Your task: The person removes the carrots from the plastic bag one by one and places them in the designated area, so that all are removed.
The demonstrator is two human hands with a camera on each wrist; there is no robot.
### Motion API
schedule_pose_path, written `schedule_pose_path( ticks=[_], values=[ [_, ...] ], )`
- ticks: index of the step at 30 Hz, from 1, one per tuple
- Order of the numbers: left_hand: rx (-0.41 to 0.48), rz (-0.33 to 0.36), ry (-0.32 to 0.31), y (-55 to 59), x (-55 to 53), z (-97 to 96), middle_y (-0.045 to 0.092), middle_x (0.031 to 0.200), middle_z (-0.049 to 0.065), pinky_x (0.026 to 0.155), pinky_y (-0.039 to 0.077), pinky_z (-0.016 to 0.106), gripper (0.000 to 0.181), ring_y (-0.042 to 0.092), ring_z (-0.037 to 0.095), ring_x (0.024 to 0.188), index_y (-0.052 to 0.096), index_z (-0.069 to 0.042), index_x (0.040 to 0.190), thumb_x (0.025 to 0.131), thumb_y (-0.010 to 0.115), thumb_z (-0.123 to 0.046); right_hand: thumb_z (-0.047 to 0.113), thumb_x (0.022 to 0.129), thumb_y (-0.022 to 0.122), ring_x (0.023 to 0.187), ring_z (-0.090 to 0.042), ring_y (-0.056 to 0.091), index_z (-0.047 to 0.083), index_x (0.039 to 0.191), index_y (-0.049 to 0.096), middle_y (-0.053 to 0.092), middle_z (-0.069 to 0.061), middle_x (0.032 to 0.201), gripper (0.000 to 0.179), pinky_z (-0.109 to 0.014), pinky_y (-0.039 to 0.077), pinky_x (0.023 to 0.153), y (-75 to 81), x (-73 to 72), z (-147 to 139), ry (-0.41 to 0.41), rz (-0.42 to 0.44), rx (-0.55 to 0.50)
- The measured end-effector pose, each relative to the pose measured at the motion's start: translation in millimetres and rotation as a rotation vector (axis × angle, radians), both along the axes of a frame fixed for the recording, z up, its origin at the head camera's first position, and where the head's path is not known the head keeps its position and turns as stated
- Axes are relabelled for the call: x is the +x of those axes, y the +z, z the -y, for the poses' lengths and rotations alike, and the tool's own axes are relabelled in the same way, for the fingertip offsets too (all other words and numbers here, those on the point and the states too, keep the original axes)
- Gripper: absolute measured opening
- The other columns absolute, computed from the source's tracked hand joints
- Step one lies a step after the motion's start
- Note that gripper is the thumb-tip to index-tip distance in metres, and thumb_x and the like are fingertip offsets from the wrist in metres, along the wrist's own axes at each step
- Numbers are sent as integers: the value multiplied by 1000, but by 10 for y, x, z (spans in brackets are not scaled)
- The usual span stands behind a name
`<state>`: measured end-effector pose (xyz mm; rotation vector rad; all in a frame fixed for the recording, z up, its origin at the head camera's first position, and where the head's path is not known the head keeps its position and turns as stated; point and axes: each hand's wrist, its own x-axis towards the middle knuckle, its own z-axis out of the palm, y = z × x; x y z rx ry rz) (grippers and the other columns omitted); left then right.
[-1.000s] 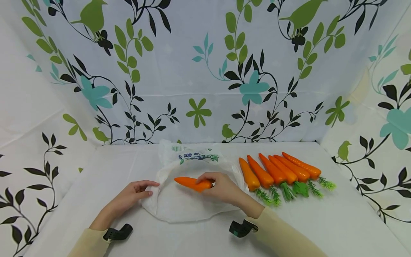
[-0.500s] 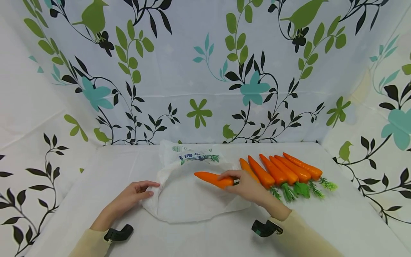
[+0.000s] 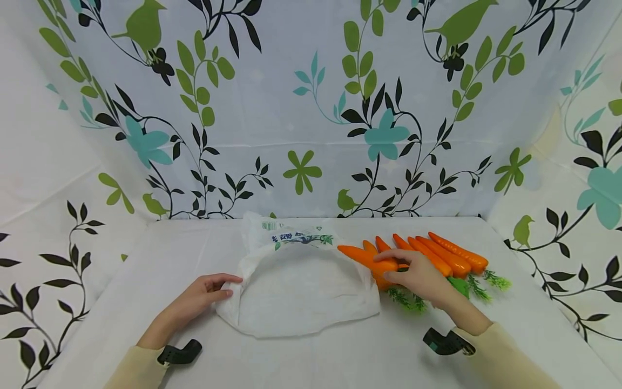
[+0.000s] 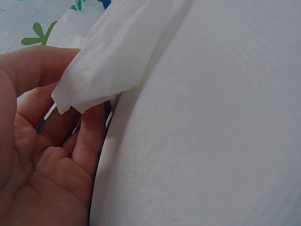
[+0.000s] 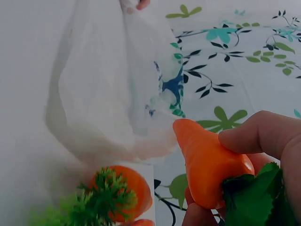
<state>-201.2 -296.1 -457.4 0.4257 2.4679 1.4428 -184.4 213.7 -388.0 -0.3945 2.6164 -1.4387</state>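
Note:
At the left, my left hand [image 3: 194,297] pinches the edge of a white plastic bag [image 3: 296,305] between thumb and fingers. The left wrist view shows the bag's thin edge [image 4: 108,75] folded over the fingertips. The bag lies with its mouth spread and printing on its far side. My right hand [image 3: 420,278] holds an orange carrot [image 3: 357,254] by its thick end, tip pointing left toward the bag. In the right wrist view this carrot [image 5: 202,160] has leafy green at its top. It overlaps the leftmost carrots of the row, partly hidden behind it and the hand.
Several other carrots [image 3: 449,258] with green tops lie side by side at the right of the white table [image 3: 291,362]. A patterned curtain [image 3: 311,108] hangs behind the table and along both sides. Dark camera mounts [image 3: 444,342] sit on both wrists.
My right hand has moved right with the carrot, from over the bag's mouth to the row of carrots. The left hand keeps its hold on the bag's edge.

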Motion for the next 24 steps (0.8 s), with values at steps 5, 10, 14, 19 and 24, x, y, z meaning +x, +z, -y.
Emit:
schedule_pose_path(
  ticks=[5, 10, 14, 19, 24],
  values=[
    [0, -2, -4, -3, -3, -1, 56, 135, 15, 86, 42, 24, 33, 51, 20, 106, 67, -8, 126, 96, 67, -19, 21, 91, 73, 96, -28, 54, 17, 121, 70, 60, -13, 128, 30, -31, 48, 71, -9, 9, -246, -31, -25, 28],
    [-6, -3, 2, 7, 2, -4, 57, 135, 14, 86, 41, 24, 33, 51, 20, 106, 67, -8, 126, 96, 67, -19, 23, 92, 72, 94, -27, 51, 15, 123, 69, 54, -17, 137, 32, -30, 45, 67, -17, 27, -443, -67, -28, 31],
    [-2, -2, 4, 21, 12, -14, 57, 135, 14, 86, 41, 24, 33, 51, 19, 105, 67, -8, 126, 95, 67, -19, 25, 93, 71, 98, -28, 52, 14, 125, 67, 53, -18, 136, 34, -30, 47, 71, -10, 43, -597, -104, -52, 67],
    [9, 0, -4, 16, 23, -13, 57, 133, 15, 84, 42, 24, 33, 51, 19, 102, 67, -7, 127, 96, 66, -18, 24, 96, 68, 109, -32, 51, 9, 129, 64, 50, -21, 141, 37, -26, 47, 77, 2, 20, -833, -119, -76, 99],
    [-11, -7, 8, 15, 18, -15, 58, 132, 14, 84, 41, 24, 32, 51, 20, 101, 68, -8, 126, 95, 67, -19, 24, 98, 63, 105, -25, 52, 5, 133, 61, 51, -24, 138, 39, -26, 49, 75, -19, -27, -1113, -157, -90, 127]
  ],
)
